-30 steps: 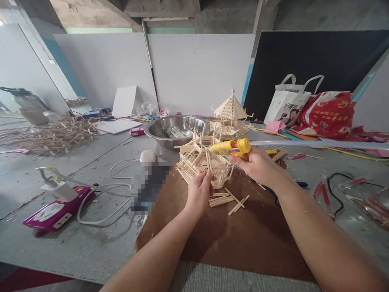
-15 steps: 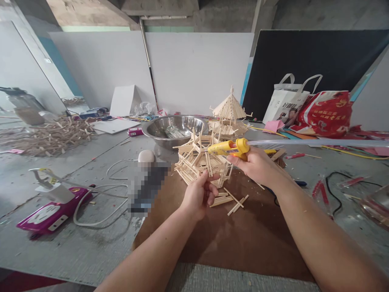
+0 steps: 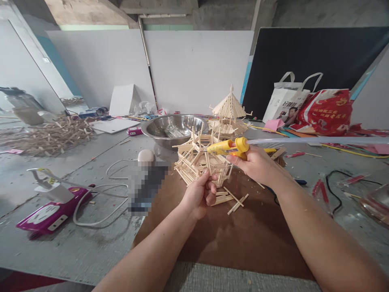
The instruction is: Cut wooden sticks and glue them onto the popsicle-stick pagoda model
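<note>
My right hand (image 3: 253, 162) is wrapped round a yellow hot glue gun (image 3: 225, 147), with a long clear glue stick (image 3: 304, 140) running out of its back to the right. The gun's nozzle points left and meets the upper front of a lattice model made of thin wooden sticks (image 3: 194, 168). My left hand (image 3: 200, 192) is closed at the model's front, thumb and fingers pinching the lower end of a wooden stick (image 3: 208, 161) that reaches up toward the nozzle. Several loose sticks (image 3: 234, 202) lie on the brown board (image 3: 243, 243) just right of that hand.
A steel basin (image 3: 154, 138) stands behind the model, beside a roofed stick pavilion (image 3: 229, 107). At left are a purple power strip (image 3: 67, 207) with white cables and a heap of sticks (image 3: 57, 136). Bags (image 3: 325, 111) stand back right; a glass container (image 3: 377, 205) sits at the right edge.
Both hands stay almost where they were, the nozzle still at the model. My left fingers have curled in slightly, and the view has shifted a little.
</note>
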Tool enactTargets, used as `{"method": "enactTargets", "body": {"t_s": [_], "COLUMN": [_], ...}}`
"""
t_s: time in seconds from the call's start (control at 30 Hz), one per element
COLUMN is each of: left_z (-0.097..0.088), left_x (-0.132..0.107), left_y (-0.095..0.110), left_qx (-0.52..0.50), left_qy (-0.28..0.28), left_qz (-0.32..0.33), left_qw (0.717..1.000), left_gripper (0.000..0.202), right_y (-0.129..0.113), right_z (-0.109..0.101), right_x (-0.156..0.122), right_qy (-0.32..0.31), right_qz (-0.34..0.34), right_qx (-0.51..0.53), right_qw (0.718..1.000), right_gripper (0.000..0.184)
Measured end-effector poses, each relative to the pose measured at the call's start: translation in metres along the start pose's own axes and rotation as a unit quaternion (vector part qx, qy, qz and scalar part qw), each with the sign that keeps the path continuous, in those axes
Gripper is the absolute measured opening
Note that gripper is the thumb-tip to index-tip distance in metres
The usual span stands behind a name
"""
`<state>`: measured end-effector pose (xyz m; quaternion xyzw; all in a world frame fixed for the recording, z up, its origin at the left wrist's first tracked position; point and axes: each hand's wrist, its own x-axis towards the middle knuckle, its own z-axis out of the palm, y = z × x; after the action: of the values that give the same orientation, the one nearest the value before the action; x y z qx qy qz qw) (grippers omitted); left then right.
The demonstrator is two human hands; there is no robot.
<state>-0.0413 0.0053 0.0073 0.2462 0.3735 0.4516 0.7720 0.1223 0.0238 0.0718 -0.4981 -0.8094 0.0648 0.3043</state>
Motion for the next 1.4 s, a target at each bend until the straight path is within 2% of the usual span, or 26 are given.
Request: {"method": "enactTargets", "body": {"t_s": [0.47, 0.6, 0.9, 1.4], "left_z": [0.0007, 0.0005, 0.0012, 0.0023], "left_x": [-0.0002, -0.0005, -0.0014, -0.0018], "left_y": [-0.0007, -0.0007, -0.0007, 0.0001], "left_qx": [0.025, 0.026, 0.028, 0.055], "left_qy": [0.021, 0.021, 0.027, 0.047], "left_qz": [0.030, 0.035, 0.036, 0.034], "left_qw": [0.999, 0.999, 0.999, 0.997], "left_gripper": [0.032, 0.032, 0.032, 0.035], "right_y": [0.0008, 0.0022, 0.0001, 0.0018], "right_z": [-0.0011, -0.0022, -0.0018, 0.0011], "right_x": [0.0000, -0.0016, -0.0003, -0.0005], "right_qy": [0.012, 0.018, 0.017, 0.032], "right_qz": [-0.003, 0.015, 0.003, 0.022], "right_qx": [0.002, -0.007, -0.002, 0.020], "right_qw": [1.000, 1.000, 1.000, 0.999], "right_gripper": [0.031, 0.032, 0.033, 0.034]}}
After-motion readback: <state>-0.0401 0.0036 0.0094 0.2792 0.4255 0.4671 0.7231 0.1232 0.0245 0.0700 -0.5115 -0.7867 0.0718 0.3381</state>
